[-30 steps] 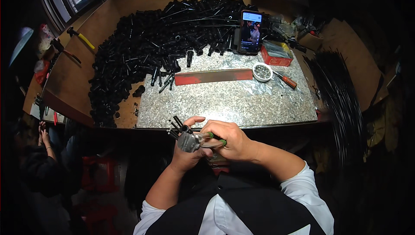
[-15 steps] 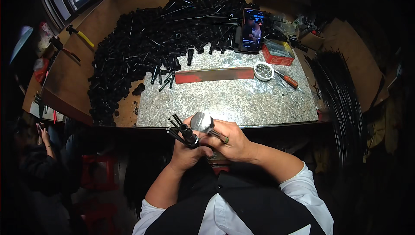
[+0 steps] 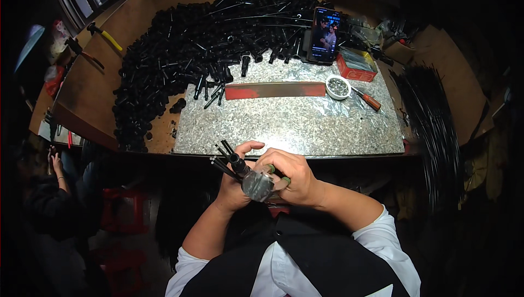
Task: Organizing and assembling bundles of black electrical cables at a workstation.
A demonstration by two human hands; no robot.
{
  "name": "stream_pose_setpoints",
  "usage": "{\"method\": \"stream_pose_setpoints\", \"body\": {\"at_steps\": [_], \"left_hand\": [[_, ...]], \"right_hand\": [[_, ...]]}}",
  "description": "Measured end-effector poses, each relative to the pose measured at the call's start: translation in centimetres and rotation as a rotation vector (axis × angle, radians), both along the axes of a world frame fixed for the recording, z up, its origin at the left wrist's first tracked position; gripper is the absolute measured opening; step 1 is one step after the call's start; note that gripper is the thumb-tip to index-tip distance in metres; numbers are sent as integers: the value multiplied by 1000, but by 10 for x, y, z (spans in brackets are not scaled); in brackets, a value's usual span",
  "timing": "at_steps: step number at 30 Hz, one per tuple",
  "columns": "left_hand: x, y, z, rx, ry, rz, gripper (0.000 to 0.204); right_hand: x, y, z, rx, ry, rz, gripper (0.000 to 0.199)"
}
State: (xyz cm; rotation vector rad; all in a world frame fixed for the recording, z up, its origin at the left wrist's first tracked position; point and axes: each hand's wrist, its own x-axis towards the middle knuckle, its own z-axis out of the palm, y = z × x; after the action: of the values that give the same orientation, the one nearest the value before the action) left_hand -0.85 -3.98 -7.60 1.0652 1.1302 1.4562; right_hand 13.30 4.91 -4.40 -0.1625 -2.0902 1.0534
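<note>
White bowl [image 3: 338,87] of small screws

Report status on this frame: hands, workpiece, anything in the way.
Left hand grips black rod bundle. Right hand holds grey-headed tool against it. Both hands close together at stone slab edge; nothing in the way.

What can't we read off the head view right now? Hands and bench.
- Head view: what the hammer head strikes is hidden under both hands.
- Left hand: its grip on the black rods is covered by the right hand.
- Small bowl: contents too small to tell.
- Black parts pile: single pieces blur together.
</note>
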Motion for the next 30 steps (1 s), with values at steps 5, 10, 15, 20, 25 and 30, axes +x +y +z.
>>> {"method": "stream_pose_setpoints", "body": {"at_steps": [5,10,15,20,25,30], "left_hand": [[-3,2,1,36,-175,-26,94],[-24,0,4,131,-382,-116,103],[-37,-9,-10,258,-488,-26,89],[-53,-13,-8,158,-334,-14,85],[-37,-5,-3,65,-143,26,78],[-38,-4,-3,40,-123,13,78]], "right_hand": [[-5,0,12,-138,-152,-28,22],[5,8,14,-278,-419,8,40],[23,13,6,163,-309,-29,52],[44,6,21,603,-566,-223,70],[37,-4,17,673,-567,-284,65],[37,-5,10,771,-542,-374,65]]}}
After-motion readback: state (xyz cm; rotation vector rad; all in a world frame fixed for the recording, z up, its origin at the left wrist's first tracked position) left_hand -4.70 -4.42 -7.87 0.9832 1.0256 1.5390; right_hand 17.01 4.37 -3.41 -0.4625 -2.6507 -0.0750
